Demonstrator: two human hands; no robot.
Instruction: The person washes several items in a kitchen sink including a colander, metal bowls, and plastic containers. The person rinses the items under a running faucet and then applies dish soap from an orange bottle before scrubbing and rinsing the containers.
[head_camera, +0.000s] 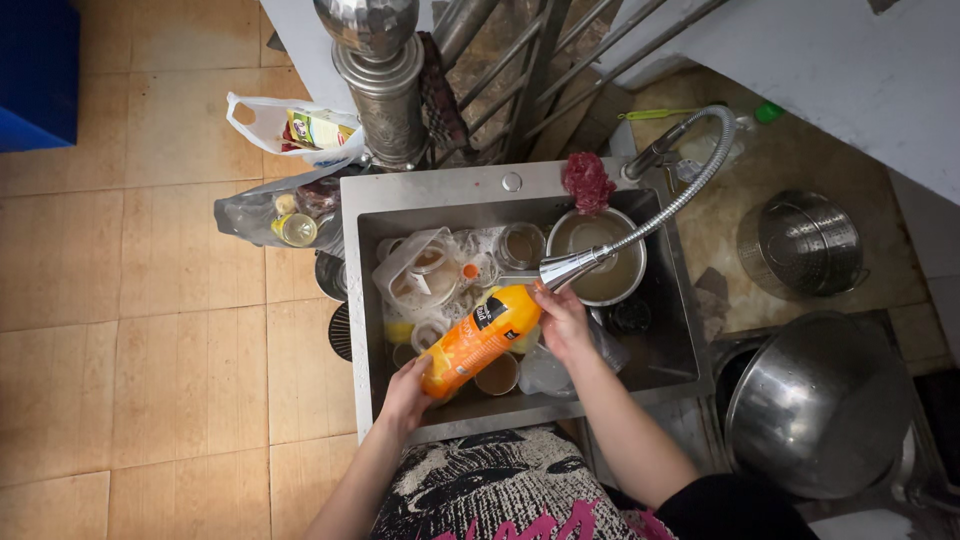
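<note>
Left hand (405, 393) fingers wrapped around base of orange plastic bottle with black label (480, 338), lying tilted over square steel sink (365, 300). Right hand (562, 318) closed on bottle neck, steadying its mouth just beside chrome pull-out faucet head (572, 267), likely for rinsing. Sink holds clear jars, cups, round metal pot (598, 255) of murky water. Behind sink, red scrubber (588, 182).

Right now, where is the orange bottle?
In the head view, the orange bottle lies tilted over the sink, held between the left hand and right hand, below the faucet head.
</note>
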